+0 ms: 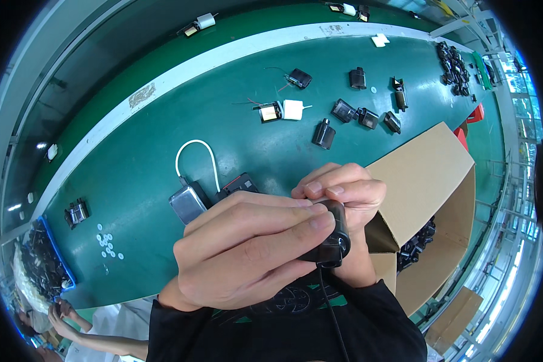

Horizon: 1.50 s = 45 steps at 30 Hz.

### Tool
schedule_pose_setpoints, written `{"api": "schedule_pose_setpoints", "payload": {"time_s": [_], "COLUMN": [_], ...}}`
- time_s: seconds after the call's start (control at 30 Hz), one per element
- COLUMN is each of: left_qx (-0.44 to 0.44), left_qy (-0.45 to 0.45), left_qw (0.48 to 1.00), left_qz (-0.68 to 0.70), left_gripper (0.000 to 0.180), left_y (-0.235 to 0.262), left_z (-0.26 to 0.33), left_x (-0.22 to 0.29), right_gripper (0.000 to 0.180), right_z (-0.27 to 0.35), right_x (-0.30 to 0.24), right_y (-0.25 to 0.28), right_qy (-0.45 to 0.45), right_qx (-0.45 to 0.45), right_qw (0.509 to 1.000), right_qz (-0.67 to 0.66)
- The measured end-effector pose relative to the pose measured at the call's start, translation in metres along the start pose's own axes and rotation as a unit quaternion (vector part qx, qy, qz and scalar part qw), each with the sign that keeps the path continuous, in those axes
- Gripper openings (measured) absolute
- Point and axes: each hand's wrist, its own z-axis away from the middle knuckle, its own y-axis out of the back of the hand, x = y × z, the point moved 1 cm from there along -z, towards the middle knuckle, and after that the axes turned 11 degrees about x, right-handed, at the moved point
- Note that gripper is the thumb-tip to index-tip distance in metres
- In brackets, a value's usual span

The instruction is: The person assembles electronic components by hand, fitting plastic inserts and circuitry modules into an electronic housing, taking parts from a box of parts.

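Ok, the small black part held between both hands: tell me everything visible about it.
The small black part is a dark, rounded, blocky piece, plastic by its look with a slight sheen. Only its right side and lower end show. The left hand wraps over it from the left, fingertips on its top; the right hand pinches its upper end from behind. A thin black cord hangs from its lower end. It is held above the green table's near edge.

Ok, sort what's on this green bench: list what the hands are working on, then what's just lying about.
In hand:
- small black part, held by left hand and right hand
- thin black cable hanging from it

Lying about:
- loose black parts
- silver block with white cable
- white discs
- cardboard box
- blue tray
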Motion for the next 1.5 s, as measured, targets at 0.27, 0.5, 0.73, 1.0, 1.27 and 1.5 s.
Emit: {"api": "schedule_pose_setpoints", "payload": {"time_s": [0.27, 0.5, 0.73, 1.0, 1.27, 1.5], "left_qx": [0.002, -0.028, -0.035, -0.037, -0.041, -0.065], "left_qy": [-0.037, -0.058, -0.017, -0.003, -0.005, -0.038], "left_qw": [0.999, 0.998, 0.999, 0.999, 0.999, 0.997], "left_qz": [-0.006, -0.014, 0.009, 0.005, 0.002, 0.019], "left_gripper": [0.047, 0.051, 0.051, 0.051, 0.051, 0.047], "left_y": [0.003, 0.004, 0.003, 0.005, 0.006, 0.009], "left_z": [0.000, 0.000, 0.002, 0.001, 0.002, -0.002], "left_x": [-0.001, -0.005, -0.002, 0.001, 0.002, -0.002], "right_gripper": [0.033, 0.032, 0.033, 0.037, 0.039, 0.038], "right_z": [-0.004, -0.006, -0.006, -0.004, -0.003, -0.002], "right_x": [-0.005, -0.006, -0.013, -0.016, -0.018, -0.020], "right_y": [0.000, 0.001, 0.002, 0.002, 0.002, -0.003], "right_qy": [-0.003, 0.017, 0.014, 0.003, 0.011, 0.092], "right_qx": [-0.019, -0.026, -0.030, -0.028, -0.038, -0.045], "right_qw": [0.997, 0.999, 0.996, 0.993, 0.990, 0.978], "right_qz": [0.068, 0.044, 0.082, 0.115, 0.136, 0.179]}}
